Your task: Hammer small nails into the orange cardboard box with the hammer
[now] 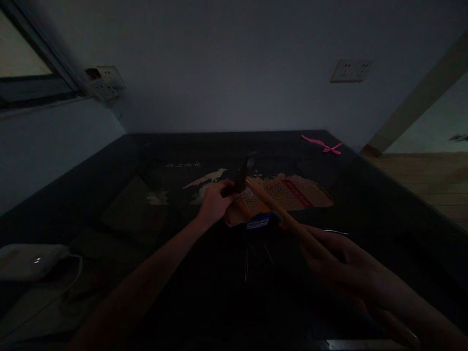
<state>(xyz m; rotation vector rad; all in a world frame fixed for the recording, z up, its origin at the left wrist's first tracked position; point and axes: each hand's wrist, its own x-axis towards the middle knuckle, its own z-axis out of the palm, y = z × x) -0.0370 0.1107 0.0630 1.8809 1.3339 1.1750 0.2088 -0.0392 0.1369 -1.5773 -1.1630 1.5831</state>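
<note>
"Why grip the hammer [285, 218] partway along?"
"Probably control: the right hand [338, 261] wraps its smooth wooden handle, dark head by the box [258, 223] on the counter [204, 302]."
"The left hand [215, 201]?"
"Fingers bent beside that head, perhaps steadying; I can't tell what they hold. Thin, straight pins [269, 254] lie nearer."

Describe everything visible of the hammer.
The hammer has a dark head, apparently metal, with a slightly blurred, narrowing upper end, and a long, light-brown handle that looks like wood. It slants, head up and away, over the orange-and-blue package. The right hand grips the handle; the left hand's fingertips are close to the head. Dim light hides whether they, or the package, touch it.
</note>
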